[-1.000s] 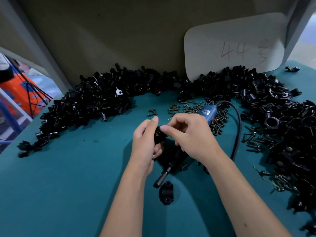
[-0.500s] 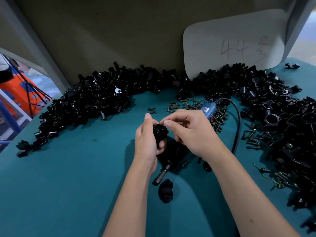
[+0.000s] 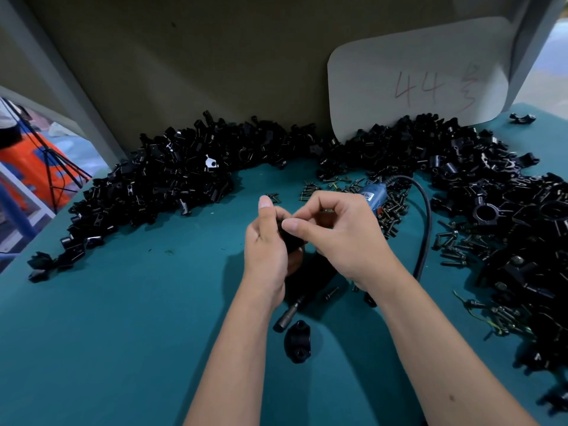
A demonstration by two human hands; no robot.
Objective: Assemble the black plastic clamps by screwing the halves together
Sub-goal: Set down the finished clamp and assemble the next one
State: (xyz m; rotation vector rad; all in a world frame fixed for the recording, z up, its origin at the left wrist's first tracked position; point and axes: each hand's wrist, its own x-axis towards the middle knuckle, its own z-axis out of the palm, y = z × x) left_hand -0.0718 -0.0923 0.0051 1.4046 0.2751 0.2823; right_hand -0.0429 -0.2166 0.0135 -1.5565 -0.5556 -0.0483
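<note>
Left pile (image 3: 159, 186): loose clamp parts heaped along the back of the tabletop (image 3: 123, 318), within reach, likely stock.
Left hand (image 3: 270, 241): fingers curled round a black clamp (image 3: 290, 241), holding it up in front, seemingly to steady it.
Right hand (image 3: 335, 232): thumb and forefinger pinched at the clamp's top, probably seating a screw; the screw itself is hidden.
Spare half (image 3: 297, 341): lies on the tabletop below the hands, beside the driver's bit.
Driver (image 3: 373, 193): mostly hidden behind the hands, laid down nearby for fastening.
Screws (image 3: 393, 210): scattered just beside the driver.
Right pile (image 3: 507, 204): cut off at the edge.
</note>
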